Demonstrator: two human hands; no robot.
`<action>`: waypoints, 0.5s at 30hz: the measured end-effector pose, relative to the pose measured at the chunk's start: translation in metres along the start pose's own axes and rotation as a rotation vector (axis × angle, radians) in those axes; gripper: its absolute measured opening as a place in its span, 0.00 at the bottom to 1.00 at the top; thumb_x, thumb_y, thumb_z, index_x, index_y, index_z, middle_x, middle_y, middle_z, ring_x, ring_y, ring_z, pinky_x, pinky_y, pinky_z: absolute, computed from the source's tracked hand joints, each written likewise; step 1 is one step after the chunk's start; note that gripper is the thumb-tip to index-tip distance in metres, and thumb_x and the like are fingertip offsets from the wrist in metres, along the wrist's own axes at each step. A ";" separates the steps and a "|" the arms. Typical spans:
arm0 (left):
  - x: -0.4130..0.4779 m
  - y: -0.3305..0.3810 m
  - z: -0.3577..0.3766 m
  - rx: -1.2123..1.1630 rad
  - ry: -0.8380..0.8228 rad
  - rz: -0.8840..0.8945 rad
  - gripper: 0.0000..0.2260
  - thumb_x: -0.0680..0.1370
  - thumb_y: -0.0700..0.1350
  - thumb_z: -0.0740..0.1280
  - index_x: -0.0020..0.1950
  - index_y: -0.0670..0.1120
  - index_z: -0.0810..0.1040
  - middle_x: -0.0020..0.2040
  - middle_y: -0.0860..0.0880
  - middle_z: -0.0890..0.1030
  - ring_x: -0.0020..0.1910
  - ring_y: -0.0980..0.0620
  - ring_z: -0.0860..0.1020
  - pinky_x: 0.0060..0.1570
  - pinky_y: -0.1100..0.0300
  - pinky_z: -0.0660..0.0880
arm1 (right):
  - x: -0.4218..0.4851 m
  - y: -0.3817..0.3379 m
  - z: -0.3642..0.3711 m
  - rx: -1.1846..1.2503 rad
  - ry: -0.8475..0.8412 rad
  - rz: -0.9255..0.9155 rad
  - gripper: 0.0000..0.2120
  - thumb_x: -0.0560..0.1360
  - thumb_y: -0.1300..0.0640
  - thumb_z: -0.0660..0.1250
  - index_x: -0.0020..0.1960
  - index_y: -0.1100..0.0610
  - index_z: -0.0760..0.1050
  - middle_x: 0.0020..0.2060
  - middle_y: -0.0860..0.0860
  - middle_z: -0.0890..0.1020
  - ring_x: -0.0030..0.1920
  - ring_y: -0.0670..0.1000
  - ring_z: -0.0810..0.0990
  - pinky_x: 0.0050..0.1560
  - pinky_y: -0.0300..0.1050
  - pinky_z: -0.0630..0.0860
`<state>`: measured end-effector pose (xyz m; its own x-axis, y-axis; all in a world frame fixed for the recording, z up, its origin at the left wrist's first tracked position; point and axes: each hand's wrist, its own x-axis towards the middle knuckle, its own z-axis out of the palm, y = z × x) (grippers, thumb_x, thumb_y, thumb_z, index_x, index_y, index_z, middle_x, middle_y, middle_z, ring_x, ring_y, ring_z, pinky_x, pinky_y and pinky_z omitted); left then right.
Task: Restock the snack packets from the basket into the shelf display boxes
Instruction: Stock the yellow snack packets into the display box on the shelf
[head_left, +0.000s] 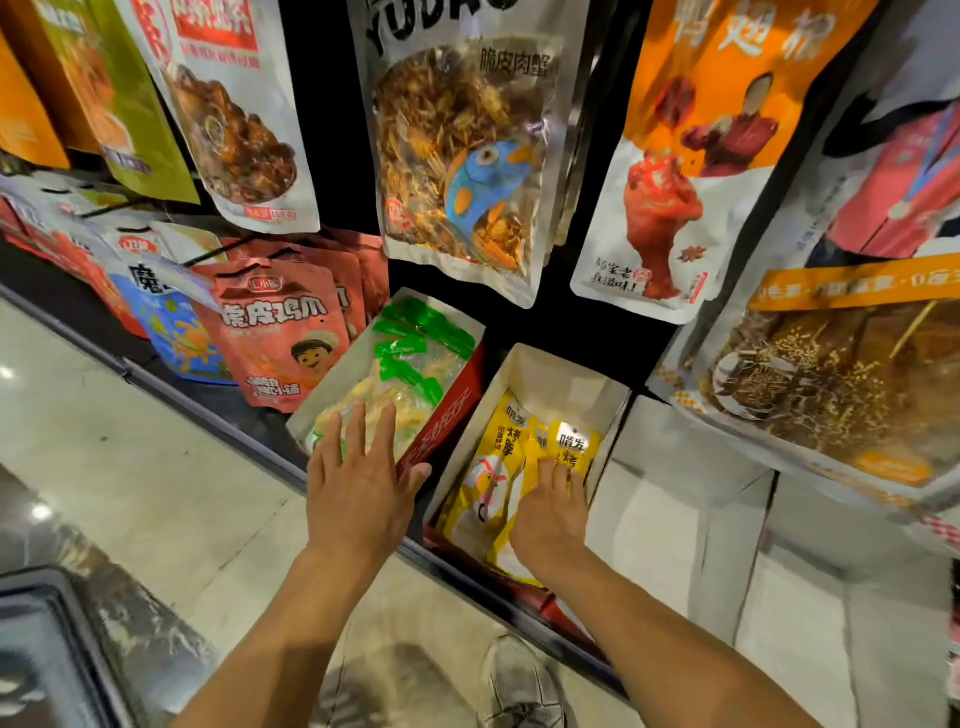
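A: Packets first: where do they lie from the hands?

B: The yellow snack packets (511, 470) sit in the right display box (566, 382), a white open-topped carton at the front edge of the bottom shelf (363, 525). The right hand (548, 522) is on them, palm down, fingers (563, 475) spread flat over the nearest packets, pressing rather than gripping as far as I can judge.

A: And their long axis?

B: It runs from the shelf's front edge toward the back, in line with the right forearm. They overlap in a loose stack and fill only the near half of the box; the far half shows bare cardboard.

A: The other hand?

B: The left hand (363, 486) is open, fingers splayed, resting on the near end of the left display box (447, 415), over the clear packets with green tops (415, 358). It holds nothing.

A: So which hand is nearer the yellow ones?

B: The right, plainly; it is touching them. My guess is it is settling them in place. They look glossy and slippery, with printed black characters and a cartoon bird.

A: The basket?

B: Only a dark rim (62, 613) shows at the lower left; I cannot tell if that is it.
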<state>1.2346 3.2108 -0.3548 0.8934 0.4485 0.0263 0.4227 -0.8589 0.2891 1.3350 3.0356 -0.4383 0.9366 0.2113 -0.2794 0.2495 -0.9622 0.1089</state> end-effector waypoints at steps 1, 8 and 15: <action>0.000 0.001 0.000 0.012 0.010 0.014 0.34 0.81 0.65 0.54 0.83 0.52 0.50 0.83 0.45 0.51 0.81 0.41 0.47 0.77 0.45 0.50 | 0.002 0.000 0.005 -0.047 -0.019 -0.004 0.21 0.78 0.55 0.57 0.69 0.59 0.71 0.72 0.60 0.62 0.71 0.60 0.62 0.73 0.53 0.56; -0.003 -0.006 0.010 0.100 -0.015 0.017 0.33 0.81 0.64 0.53 0.83 0.52 0.51 0.83 0.46 0.51 0.82 0.43 0.47 0.78 0.47 0.50 | 0.000 -0.002 0.016 -0.156 -0.059 -0.087 0.30 0.77 0.58 0.59 0.76 0.63 0.55 0.73 0.63 0.62 0.71 0.62 0.64 0.72 0.55 0.61; -0.026 -0.017 -0.046 0.203 0.077 -0.020 0.29 0.79 0.61 0.62 0.77 0.49 0.66 0.76 0.47 0.70 0.77 0.44 0.64 0.73 0.46 0.63 | -0.033 0.012 -0.068 -0.051 0.110 -0.207 0.29 0.77 0.49 0.61 0.75 0.57 0.59 0.72 0.58 0.65 0.70 0.59 0.66 0.71 0.54 0.62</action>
<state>1.1973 3.2249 -0.3158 0.8738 0.4764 0.0975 0.4687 -0.8786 0.0920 1.3238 3.0290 -0.3625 0.8845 0.4234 -0.1957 0.4488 -0.8869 0.1093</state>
